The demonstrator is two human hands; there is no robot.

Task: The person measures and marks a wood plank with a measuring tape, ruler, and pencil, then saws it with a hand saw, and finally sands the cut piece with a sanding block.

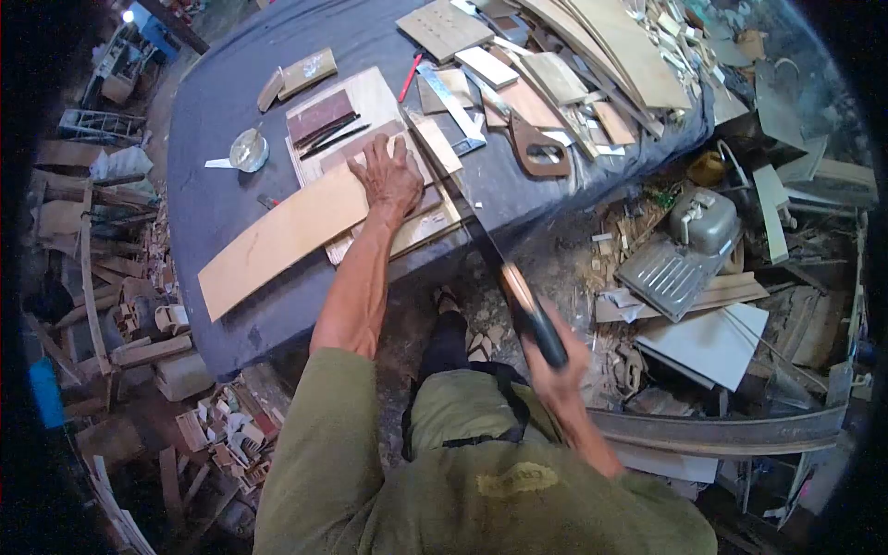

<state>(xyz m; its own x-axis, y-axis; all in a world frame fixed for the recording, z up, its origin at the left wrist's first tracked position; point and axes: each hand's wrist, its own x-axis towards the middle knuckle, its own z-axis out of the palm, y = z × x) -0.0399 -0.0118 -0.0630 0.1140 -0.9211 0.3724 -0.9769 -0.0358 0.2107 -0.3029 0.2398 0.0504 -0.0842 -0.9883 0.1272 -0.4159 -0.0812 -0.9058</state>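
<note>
My left hand lies with fingers spread, pressing down on a long pale wood strip and the boards stacked under it. My right hand is closed around the handle of a handsaw, held in front of my body. The saw's narrow dark blade is seen nearly edge-on and runs up to the wood, just right of my left hand. A small wood piece lies along the blade's far side. Dark pencils or pens rest on a reddish-brown block beyond my left fingers.
The cloth-covered table carries a small pot, a second handsaw, a metal square, a red pen and many wood offcuts. A metal sink and scrap wood lie on the floor at right; more scraps lie left.
</note>
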